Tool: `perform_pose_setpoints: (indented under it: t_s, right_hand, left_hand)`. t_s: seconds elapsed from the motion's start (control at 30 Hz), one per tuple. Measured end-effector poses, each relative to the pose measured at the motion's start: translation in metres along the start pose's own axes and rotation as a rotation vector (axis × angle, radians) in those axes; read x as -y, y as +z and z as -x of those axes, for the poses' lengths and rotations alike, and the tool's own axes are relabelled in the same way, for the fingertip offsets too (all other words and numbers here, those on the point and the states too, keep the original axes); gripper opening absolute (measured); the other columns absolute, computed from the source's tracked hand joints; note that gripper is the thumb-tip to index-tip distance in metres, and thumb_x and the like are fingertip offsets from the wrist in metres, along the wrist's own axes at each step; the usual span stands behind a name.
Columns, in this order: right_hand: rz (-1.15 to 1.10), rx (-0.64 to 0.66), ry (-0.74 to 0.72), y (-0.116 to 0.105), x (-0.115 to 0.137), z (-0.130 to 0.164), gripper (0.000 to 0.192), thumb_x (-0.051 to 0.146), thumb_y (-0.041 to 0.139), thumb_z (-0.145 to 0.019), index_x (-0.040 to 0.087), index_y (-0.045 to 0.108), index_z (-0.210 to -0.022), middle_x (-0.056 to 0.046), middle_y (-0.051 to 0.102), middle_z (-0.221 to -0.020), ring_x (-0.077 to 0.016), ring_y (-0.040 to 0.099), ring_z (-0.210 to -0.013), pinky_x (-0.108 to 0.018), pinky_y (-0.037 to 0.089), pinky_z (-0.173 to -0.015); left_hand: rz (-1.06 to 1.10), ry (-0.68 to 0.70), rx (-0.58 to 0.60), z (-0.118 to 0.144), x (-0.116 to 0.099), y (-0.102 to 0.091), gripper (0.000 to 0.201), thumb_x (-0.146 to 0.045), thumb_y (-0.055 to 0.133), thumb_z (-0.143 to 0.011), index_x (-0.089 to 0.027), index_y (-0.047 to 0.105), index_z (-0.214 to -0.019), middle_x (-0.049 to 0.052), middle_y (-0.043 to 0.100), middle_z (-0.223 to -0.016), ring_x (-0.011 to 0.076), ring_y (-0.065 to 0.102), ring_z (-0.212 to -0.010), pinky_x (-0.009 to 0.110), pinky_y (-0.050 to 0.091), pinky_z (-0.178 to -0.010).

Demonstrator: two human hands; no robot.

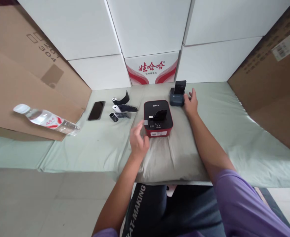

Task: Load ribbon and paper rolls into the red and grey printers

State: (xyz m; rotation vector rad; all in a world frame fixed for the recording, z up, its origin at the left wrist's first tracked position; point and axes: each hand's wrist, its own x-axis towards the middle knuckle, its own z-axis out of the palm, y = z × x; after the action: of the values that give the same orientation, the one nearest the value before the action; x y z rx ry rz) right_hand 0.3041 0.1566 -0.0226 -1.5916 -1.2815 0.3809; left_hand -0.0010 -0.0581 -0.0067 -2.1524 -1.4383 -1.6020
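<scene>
- At frame centre, the red printer (pixel 158 119) sits on a pillow (pixel 169 158); the left hand (pixel 138 141) hovers at its lower-left corner, just beside it, nearer than the other hand.
- Left grip: fingers loosely apart, holding nothing.
- Above and to the right, the right hand (pixel 190 103) lies flat, fingers spread, against the blue printer (pixel 177 97), empty.
- Rolls (pixel 117 110) lie further left, well apart.

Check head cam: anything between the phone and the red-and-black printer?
Yes: three paper rolls lie on the cloth between phone and printer, in the head view.
</scene>
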Motion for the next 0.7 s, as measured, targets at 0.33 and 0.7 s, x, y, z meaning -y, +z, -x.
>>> perform_pose_setpoints:
  t_s: [0.33, 0.7]
  right_hand:
    - [0.001, -0.022, 0.03, 0.002, -0.005, -0.005, 0.1, 0.083, 0.037, -0.09, 0.016, 0.032, -0.164, -0.025, 0.054, -0.155, -0.0361, 0.067, -0.122, -0.056, 0.051, -0.11]
    - [-0.049, -0.073, 0.073, -0.002, -0.003, 0.002, 0.091, 0.073, 0.038, -0.093, 0.014, 0.031, -0.163, -0.025, 0.053, -0.152, -0.0342, 0.066, -0.121, -0.055, 0.051, -0.11]
  left_hand:
    - [-0.187, -0.075, 0.235, -0.016, -0.011, -0.007, 0.07, -0.011, 0.043, -0.092, -0.024, 0.044, -0.161, 0.013, 0.07, -0.133, 0.0269, 0.07, -0.108, 0.038, 0.058, -0.087]
    - [-0.258, -0.149, 0.273, -0.022, -0.016, -0.008, 0.073, -0.012, 0.043, -0.09, -0.028, 0.046, -0.162, 0.009, 0.069, -0.123, 0.0196, 0.066, -0.085, 0.027, 0.05, -0.065]
